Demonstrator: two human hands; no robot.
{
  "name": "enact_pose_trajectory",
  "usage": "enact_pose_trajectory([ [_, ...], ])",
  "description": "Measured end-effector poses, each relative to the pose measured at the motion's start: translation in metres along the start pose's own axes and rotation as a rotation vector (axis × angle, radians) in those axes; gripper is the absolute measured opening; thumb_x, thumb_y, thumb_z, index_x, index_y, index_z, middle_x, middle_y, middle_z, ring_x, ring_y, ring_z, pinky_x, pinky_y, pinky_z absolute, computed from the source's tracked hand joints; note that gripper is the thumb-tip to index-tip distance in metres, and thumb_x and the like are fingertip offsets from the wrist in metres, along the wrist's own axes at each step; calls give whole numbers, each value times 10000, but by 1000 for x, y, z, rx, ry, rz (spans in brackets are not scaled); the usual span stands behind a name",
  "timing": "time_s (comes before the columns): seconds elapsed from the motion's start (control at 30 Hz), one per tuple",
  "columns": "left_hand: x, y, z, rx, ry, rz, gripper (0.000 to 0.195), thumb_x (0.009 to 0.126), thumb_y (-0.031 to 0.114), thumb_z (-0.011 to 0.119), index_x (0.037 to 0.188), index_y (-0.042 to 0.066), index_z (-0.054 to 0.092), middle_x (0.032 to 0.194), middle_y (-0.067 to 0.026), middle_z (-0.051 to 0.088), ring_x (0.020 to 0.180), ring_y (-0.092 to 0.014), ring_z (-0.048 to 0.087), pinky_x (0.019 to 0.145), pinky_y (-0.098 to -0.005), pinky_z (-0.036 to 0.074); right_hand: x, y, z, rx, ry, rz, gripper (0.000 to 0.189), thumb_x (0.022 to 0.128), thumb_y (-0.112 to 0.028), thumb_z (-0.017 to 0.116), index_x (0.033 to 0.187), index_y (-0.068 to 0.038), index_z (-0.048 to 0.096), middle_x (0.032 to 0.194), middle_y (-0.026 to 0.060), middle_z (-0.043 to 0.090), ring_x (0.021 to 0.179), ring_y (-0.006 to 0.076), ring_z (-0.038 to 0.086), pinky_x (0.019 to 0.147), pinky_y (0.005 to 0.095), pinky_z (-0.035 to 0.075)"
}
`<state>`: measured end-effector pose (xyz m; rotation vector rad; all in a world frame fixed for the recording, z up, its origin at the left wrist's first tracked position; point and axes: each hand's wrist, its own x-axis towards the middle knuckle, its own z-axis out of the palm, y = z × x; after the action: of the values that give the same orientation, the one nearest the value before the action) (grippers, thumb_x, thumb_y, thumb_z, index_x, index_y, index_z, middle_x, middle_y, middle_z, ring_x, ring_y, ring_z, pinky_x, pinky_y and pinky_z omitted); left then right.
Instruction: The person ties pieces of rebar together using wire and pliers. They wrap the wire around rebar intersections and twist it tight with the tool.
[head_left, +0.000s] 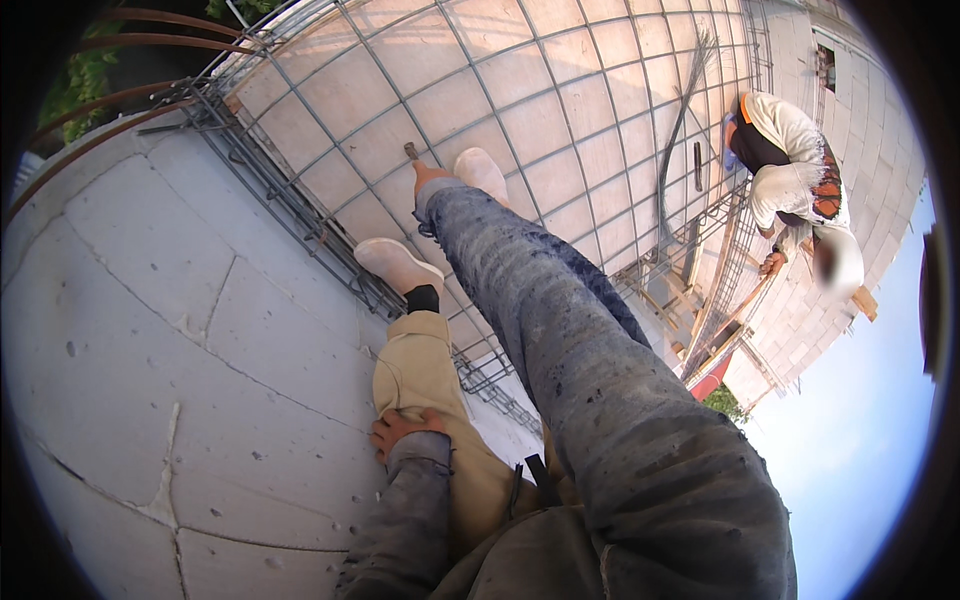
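Observation:
My right hand (430, 177) is stretched far forward over a steel rebar mesh (480, 60), beside a light shoe. It is closed on a small metal hand tool (410, 151), of which only the dark end shows; the exact kind cannot be told. My left hand (406, 433) rests with bent fingers on the knee of my tan trousers, holding nothing. The mesh lies over wooden formwork panels (442, 112), and my two shoes (397, 264) stand on or between its bars. Part of the right hand is hidden by its sleeve.
A block wall (217, 420) runs along the left, beside a rebar beam cage (300, 229). A bundle of thin tie wire (667, 157) and a dark bar (697, 166) lie on the mesh. Another person (795, 165) crouches at the right near timber framing (724, 300) and a lower opening.

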<state>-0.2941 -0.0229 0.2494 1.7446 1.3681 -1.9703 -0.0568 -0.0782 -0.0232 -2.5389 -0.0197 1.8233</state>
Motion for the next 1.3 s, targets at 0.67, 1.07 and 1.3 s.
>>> enact_pose_trajectory([
  [0.67, 0, -1, 0, 11, 22, 7, 632, 750, 481, 540, 1210, 58, 449, 1261, -157, 407, 1194, -292, 378, 967, -456, 336, -5, -7, -9, -26, -46, 27, 639, 860, -88, 484, 1444, -189, 244, 1258, 184, 536, 1103, 334, 562, 912, 452, 474],
  [1.07, -1, -1, 0, 17, 14, -2, 650, 756, 487, 537, 1230, 54, 434, 1272, -164, 398, 1203, -293, 371, 972, -456, 334, -7, -4, -8, -8, -59, 33, 609, 887, -92, 470, 1443, -161, 234, 1223, 185, 558, 1074, 328, 579, 875, 447, 494],
  [1.3, 0, 6, -5, 42, 6, -4, 650, 759, 490, 528, 1229, 51, 435, 1264, -164, 407, 1200, -299, 376, 968, -457, 340, 11, -12, -37, -62, -97, -105, 623, 736, -120, 608, 1330, -93, 424, 1028, 203, 638, 944, 327, 630, 794, 402, 512],
])
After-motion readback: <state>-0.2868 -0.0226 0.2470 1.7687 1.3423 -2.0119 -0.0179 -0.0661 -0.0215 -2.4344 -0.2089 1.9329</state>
